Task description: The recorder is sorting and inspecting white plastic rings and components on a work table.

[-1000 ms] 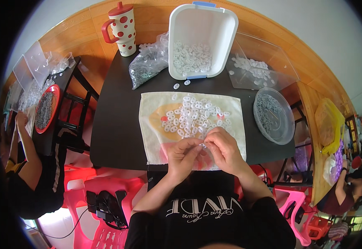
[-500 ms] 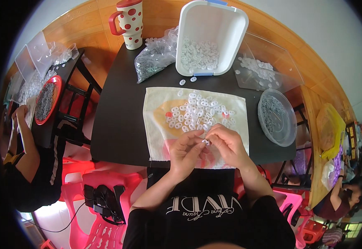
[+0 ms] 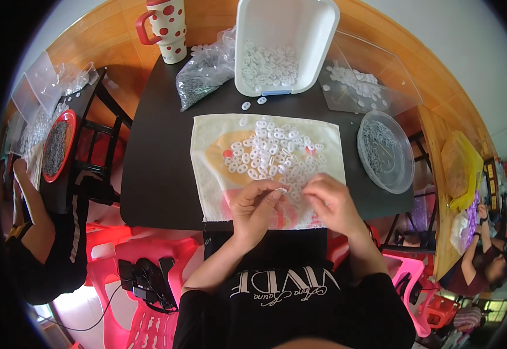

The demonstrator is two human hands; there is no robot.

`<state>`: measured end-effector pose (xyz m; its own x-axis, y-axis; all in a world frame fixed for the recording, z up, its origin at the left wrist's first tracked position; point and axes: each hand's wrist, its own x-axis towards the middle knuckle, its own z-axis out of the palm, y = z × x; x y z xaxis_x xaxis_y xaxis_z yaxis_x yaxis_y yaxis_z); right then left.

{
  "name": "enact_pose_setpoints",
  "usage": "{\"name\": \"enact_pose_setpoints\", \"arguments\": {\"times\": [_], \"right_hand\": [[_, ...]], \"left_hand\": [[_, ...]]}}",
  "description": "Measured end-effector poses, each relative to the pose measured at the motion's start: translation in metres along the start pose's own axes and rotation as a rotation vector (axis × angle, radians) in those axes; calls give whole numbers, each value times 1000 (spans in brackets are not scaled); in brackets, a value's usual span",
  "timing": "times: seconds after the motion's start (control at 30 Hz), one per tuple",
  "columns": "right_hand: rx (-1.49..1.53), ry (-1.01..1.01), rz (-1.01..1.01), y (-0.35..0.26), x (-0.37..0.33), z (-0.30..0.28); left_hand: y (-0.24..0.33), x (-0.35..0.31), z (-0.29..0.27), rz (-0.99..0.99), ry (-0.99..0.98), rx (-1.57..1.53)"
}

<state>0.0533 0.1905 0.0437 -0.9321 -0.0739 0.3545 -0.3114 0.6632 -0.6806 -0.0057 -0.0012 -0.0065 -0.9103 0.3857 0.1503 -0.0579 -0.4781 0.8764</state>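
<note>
My left hand [image 3: 252, 210] pinches a small white plastic piece [image 3: 283, 189] between thumb and fingertips, above the near part of a cream printed towel [image 3: 207, 131]. To its right, my right hand [image 3: 336, 203] is apart from that piece, its thumb and fingers drawn together; anything tiny between them is too small to make out. Beyond both hands, a loose pile of white oval two-hole pieces [image 3: 274, 148] is spread over the towel.
On the dark table [image 3: 160, 145] stand a white tub [image 3: 317, 41] of white pieces, a bag of small grey parts [image 3: 207, 78], a spotted tumbler [image 3: 170, 32] and a round clear dish [image 3: 403, 171]. A clear box [image 3: 390, 61] lies back right. Another person's arm [image 3: 35, 198] is at left.
My right hand has drawn away to the right from the piece, which stays in my left hand. The whole view has shifted slightly.
</note>
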Motion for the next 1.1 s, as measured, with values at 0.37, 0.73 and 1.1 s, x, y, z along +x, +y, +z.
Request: {"name": "enact_pose_setpoints", "arguments": {"times": [0.37,0.73,1.1], "right_hand": [[-458,-93,-121,-16,-16,22],[-836,-297,-236,-40,-12,21],[503,148,189,-8,2,16]], "left_hand": [[5,0,6,152,11,170],[-2,1,0,136,-47,257],[0,-1,0,75,-94,245]]}}
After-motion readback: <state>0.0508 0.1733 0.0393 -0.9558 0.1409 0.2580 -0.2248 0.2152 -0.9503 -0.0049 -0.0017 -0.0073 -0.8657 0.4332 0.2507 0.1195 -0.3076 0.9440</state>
